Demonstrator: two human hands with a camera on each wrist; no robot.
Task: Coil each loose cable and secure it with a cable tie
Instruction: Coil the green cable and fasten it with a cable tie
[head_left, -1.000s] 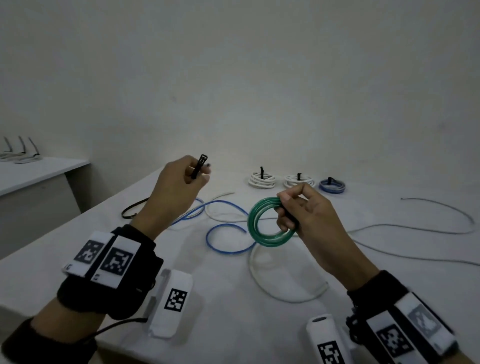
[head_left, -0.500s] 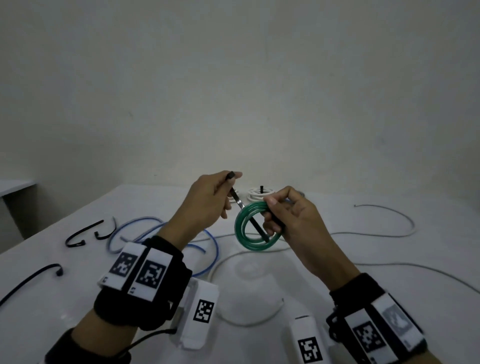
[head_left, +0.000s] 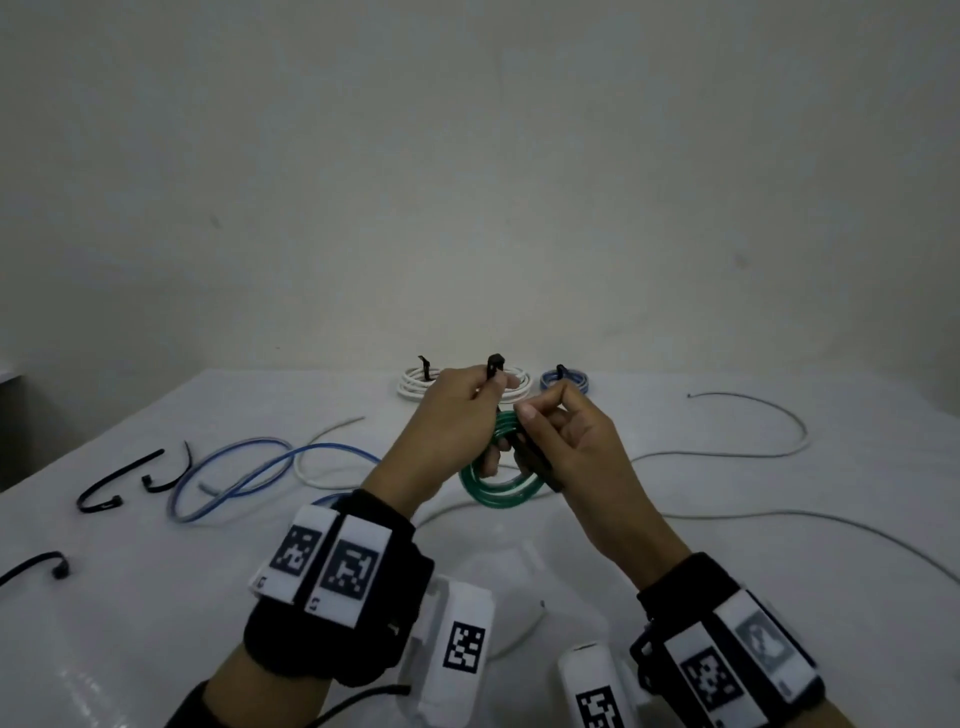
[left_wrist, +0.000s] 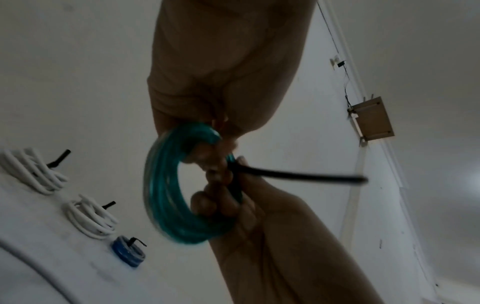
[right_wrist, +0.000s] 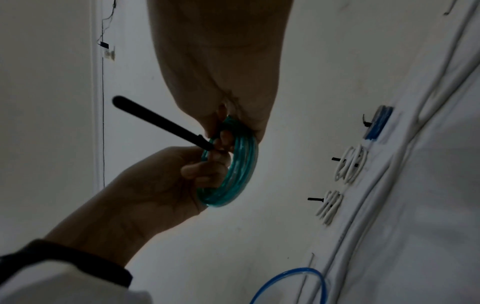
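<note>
Together, both hands (head_left: 519, 431) pinching green coil (head_left: 498, 488) and black tie (head_left: 494, 364).

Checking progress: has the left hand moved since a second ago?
Yes, rightward: the left hand, then left of the tied white coils, now overlaps them.

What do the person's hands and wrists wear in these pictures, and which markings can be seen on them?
Both hands, the left hand and the right hand, are bare, without gloves. Each wrist carries a wide black band with white rectangular tags printed with black square-pattern codes. A white box-shaped unit with the same kind of code hangs under each wrist. A thin black cable runs from the left band.
</note>
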